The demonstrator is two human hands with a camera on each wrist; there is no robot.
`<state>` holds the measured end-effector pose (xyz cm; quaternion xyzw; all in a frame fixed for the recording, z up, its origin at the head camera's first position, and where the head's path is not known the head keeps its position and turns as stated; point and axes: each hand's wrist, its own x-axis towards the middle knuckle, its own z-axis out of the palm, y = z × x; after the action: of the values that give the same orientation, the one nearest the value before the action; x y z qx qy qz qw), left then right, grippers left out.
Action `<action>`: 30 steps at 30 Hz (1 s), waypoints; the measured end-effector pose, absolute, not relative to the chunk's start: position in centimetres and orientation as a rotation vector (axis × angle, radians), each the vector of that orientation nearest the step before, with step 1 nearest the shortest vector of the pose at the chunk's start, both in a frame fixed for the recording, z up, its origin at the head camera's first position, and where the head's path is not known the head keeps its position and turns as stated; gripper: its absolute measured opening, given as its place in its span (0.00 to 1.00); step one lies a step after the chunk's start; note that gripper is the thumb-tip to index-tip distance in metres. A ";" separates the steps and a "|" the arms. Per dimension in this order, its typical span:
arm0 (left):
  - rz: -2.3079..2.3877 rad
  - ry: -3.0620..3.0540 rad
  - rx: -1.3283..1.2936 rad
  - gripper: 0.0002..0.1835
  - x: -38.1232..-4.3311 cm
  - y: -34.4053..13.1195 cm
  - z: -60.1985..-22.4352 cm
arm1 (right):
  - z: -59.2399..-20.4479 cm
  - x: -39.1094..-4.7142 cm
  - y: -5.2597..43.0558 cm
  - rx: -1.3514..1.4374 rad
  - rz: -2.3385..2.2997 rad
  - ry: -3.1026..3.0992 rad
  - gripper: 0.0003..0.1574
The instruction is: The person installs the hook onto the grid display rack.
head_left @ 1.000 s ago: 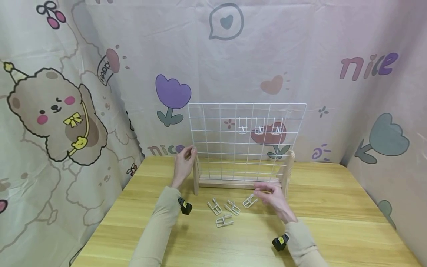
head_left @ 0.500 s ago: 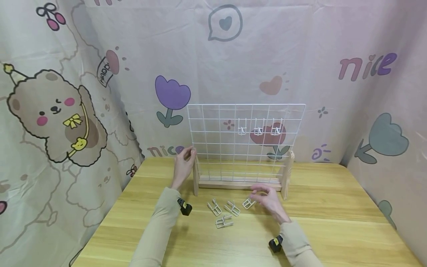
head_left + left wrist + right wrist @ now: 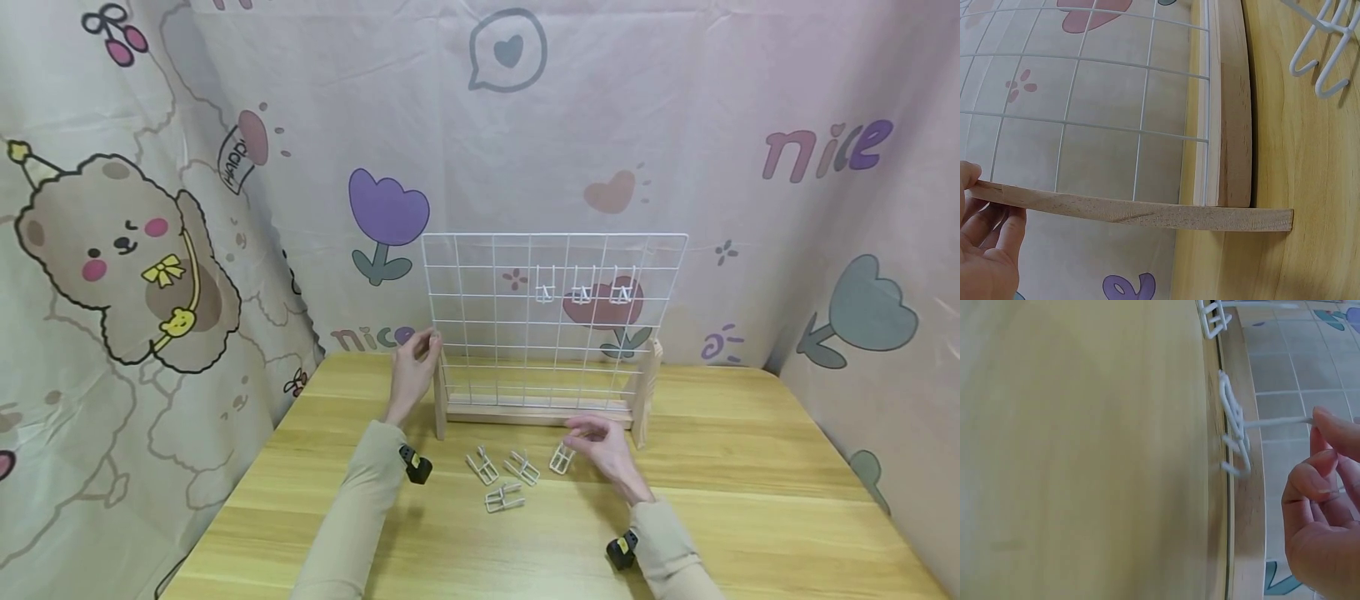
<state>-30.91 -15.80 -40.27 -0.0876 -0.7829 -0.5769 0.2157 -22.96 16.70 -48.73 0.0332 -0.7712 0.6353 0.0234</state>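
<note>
My left hand [image 3: 414, 367] grips the top of the left wooden leg [image 3: 1135, 211] of a stand, thumb on one face and fingers on the other. That stand holds a white wire grid panel [image 3: 555, 322] upright. In front of its base, my right hand [image 3: 606, 446] pinches the straight prong of a white wire hook [image 3: 1235, 419] between thumb and index finger. In the right wrist view the hook's frame points away from the fingertips, tilted close over the table. Three similar hooks hang on the grid's upper right, among them the rightmost hook [image 3: 621, 293].
Three loose hooks lie on the wooden table [image 3: 750, 467] left of my right hand; the nearest loose hook [image 3: 504, 497] is at the front. The stand's right leg [image 3: 643, 396] rises behind my right hand. A printed curtain [image 3: 480, 150] closes off the back and sides.
My right hand has shifted slightly left and taken hold of the hook at the right of the loose ones. That hook has turned and tilted. The left hand stays on the leg.
</note>
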 end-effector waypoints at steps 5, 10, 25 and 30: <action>-1.596 -2.179 -0.245 0.21 -30.9 -15.8 -40.3 | -48.6 -22.7 17.8 0.210 1.923 -2.367 0.22; -1.578 -2.189 -0.237 0.21 -30.9 -15.8 -40.2 | -48.6 -22.6 19.0 0.328 1.900 -2.391 0.21; -1.582 -2.158 -0.250 0.20 -30.9 -15.8 -40.3 | -49.6 -23.5 22.2 0.699 1.869 -2.763 0.33; -1.583 -2.158 -0.249 0.20 -30.9 -15.8 -40.3 | -49.7 -24.1 22.3 0.755 1.795 -2.826 0.32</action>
<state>-30.87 -15.79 -40.33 -0.0903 -0.7823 -0.5739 0.2248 -24.08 22.29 -49.65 0.2177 -0.8147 0.5176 -0.1445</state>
